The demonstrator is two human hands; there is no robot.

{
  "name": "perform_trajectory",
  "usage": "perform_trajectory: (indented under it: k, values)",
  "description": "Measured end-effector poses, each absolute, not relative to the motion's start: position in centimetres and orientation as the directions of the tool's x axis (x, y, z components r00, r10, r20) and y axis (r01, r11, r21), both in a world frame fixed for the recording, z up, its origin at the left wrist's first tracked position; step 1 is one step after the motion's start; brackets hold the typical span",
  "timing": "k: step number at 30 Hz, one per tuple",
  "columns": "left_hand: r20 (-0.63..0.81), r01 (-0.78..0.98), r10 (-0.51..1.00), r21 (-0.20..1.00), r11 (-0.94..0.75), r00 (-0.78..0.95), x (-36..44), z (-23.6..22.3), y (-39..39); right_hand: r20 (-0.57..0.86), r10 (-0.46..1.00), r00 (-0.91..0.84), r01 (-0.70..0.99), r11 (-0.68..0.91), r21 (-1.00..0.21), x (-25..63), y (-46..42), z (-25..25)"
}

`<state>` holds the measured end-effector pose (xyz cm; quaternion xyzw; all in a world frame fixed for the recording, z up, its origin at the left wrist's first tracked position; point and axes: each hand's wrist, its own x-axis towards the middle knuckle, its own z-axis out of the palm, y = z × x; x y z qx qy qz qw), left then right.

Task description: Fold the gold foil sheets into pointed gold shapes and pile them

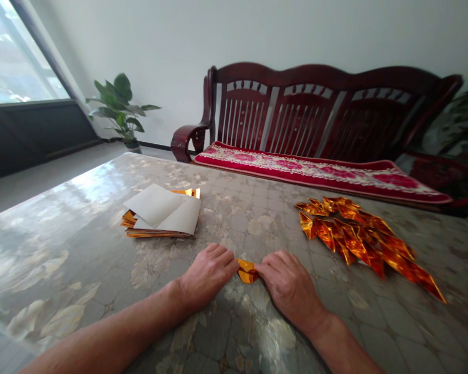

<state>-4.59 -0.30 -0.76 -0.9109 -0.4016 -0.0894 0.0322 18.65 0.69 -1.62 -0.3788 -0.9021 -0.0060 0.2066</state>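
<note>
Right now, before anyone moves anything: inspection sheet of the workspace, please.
surface: glossy stone-patterned table top
job's things: folded gold foil piece between the hands; pile of folded gold foil pieces to their right
clutter: white paper sheets lying on a stack of gold foil sheets, left of the hands
grippers: bare left hand and right hand pinch the foil piece from either end
cables: nothing seen
surroundings: dark red wooden bench with red floral cushion, potted plant, window

Body record | left hand [208, 275]: was bare, broad-backed, with thick fingers and creased knuckles | right hand [290, 291]: was bare, matching build, tendons faintly raised | left forearm [117, 332]: was unsleeved to the frame edge | right forearm [343, 348]: was likewise unsleeved
</note>
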Motion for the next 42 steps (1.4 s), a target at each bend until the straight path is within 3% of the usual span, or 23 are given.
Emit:
perform_trajectory:
  k: [6,12,18,23,34,42]
  values:
    - [0.208,0.735,0.722,0.017,-0.678,0.66,-4.6,-0.6,-1.0,0.374,0.678,-0.633,0.65,0.728,-0.219,19.3,0.1,-1.4]
    - [0.201,0.816,0.805,0.043,-0.576,0.558,-3.7,-0.4,-0.6,0.374,0.764,-0.526,0.71,0.637,-0.302,18.6,0.4,-1.6]
    - [0.143,0.885,0.903,0.183,-0.428,0.406,-3.2,0.2,0.5,0.276,0.872,-0.404,0.784,0.485,-0.387,17.6,1.3,-1.4]
    - [0.096,0.918,0.952,0.251,-0.307,0.292,-3.6,0.3,1.0,0.214,0.89,-0.403,0.78,0.456,-0.428,17.8,1.5,-1.0]
    - [0.075,0.868,0.939,0.363,-0.338,0.335,-3.9,0.2,1.1,0.195,0.886,-0.421,0.779,0.464,-0.422,17.9,0.8,-0.6]
    - [0.057,0.803,0.932,0.49,-0.339,0.359,-3.7,0.4,0.7,0.22,0.878,-0.425,0.683,0.471,-0.558,17.8,0.8,-1.3]
